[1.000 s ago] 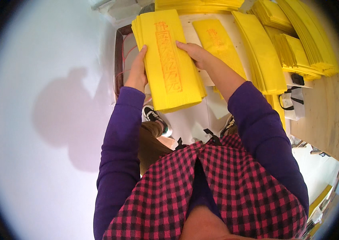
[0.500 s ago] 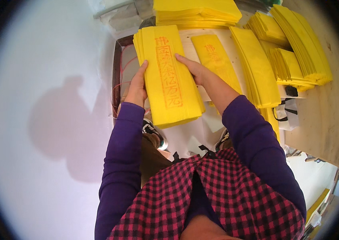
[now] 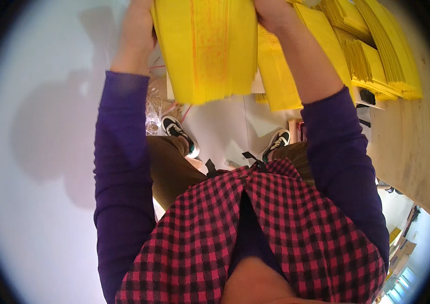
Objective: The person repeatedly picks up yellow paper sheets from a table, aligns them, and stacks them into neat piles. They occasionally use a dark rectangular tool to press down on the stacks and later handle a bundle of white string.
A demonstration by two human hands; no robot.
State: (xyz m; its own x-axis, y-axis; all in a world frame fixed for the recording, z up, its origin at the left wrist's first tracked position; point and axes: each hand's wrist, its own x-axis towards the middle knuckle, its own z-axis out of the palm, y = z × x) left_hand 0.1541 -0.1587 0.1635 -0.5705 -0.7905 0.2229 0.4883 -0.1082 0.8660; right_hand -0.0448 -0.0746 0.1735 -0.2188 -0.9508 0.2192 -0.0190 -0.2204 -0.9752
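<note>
Between my two hands is a thick stack of yellow paper (image 3: 207, 50) with red print down its middle, raised to the top edge of the view. My left hand (image 3: 138, 25) grips its left side; the fingertips are hidden or cut off by the frame. On the opposite side my right hand (image 3: 274, 15) is closed on the same stack, fingers mostly out of sight. Behind my right wrist lies another printed yellow paper stack (image 3: 277, 76), and a further yellow stack (image 3: 326, 45) is just right of it.
More folded yellow bundles (image 3: 384, 50) lie at the far right by a wooden board (image 3: 402, 147). A small black object (image 3: 367, 96) is below them. A white wall (image 3: 47, 228) runs along my left. My shoes (image 3: 179, 133) are on the pale floor under the stack.
Both hands have lifted the yellow paper stack up and away from my body, so it looks larger and its top leaves the frame. My feet and more floor now show below it.
</note>
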